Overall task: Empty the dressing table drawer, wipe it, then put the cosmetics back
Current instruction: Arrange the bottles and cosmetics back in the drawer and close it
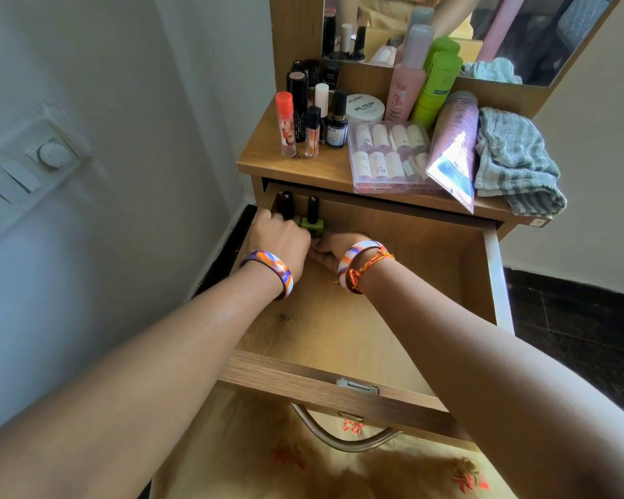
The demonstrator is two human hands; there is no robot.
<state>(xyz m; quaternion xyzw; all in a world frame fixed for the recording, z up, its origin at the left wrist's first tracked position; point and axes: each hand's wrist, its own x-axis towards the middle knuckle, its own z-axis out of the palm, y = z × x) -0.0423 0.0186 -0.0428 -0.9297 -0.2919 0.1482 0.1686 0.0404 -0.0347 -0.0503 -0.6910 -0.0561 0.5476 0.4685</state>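
The wooden drawer [411,268] is pulled out and mostly bare. In its far left corner stand a dark bottle with a black cap [287,203] and a green nail polish bottle [312,225], also black-capped. My left hand [280,239] curls round the lower part of the dark bottle. My right hand [334,248] lies just right of it, fingers curled at the base of the green bottle; its fingertips are partly hidden by my left hand. Both wrists wear bangles.
The dressing table top [263,162] is crowded: small tubes and bottles [303,120], a white jar [365,108], a clear case of tubes [389,156], pink [407,84] and green [434,88] bottles, a pink tube [454,145], a grey striped cloth [516,163]. A mirror [483,30] stands behind. A wall is on the left.
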